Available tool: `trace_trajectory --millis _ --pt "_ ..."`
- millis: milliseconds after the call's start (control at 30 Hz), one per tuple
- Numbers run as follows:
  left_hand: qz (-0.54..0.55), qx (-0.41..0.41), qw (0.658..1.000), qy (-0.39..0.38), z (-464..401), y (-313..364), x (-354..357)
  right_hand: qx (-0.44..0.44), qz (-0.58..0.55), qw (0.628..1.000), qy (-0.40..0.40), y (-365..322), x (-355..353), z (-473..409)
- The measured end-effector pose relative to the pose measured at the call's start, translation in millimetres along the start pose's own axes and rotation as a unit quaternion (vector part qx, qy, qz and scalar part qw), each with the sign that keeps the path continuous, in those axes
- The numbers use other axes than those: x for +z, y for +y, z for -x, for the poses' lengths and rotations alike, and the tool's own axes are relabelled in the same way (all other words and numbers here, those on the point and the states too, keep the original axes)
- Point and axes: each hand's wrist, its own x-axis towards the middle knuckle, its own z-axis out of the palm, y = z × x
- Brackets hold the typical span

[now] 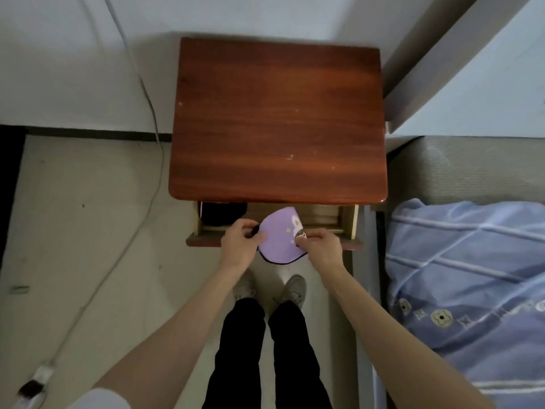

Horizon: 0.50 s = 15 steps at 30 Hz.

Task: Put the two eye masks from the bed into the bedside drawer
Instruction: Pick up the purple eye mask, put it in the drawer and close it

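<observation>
A purple eye mask (280,237) with a small cartoon print and dark trim is held over the front edge of the open bedside drawer (348,224). My left hand (240,242) pinches its left end and my right hand (320,246) pinches its right end. A black item (222,214), possibly the other eye mask, lies in the left part of the drawer, partly hidden under the cabinet top. The drawer is pulled out from beneath the reddish-brown wooden bedside cabinet (278,119).
The bed with a blue checked quilt (466,290) is on the right, close beside the cabinet. A white cable (153,160) runs down the wall and across the floor at left to a plug (38,379). My legs and shoes stand just below the drawer.
</observation>
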Motion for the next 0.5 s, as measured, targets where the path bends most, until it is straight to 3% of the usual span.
trace_trajectory --millis 200,400,500 --pt "-0.105 0.111 0.987 -0.052 -45.2 -25.2 20.4 -0.068 0.058 0.994 0.056 15.8 25.1 -46.7" --pt "-0.148 0.107 0.983 -0.028 -73.4 -32.6 30.5 -0.159 0.205 0.963 0.075 23.6 28.3 -69.2" --pt "-0.131 0.103 0.986 -0.021 -78.4 -32.7 37.1 -0.206 0.221 0.951 0.059 33.3 26.2 -63.8"
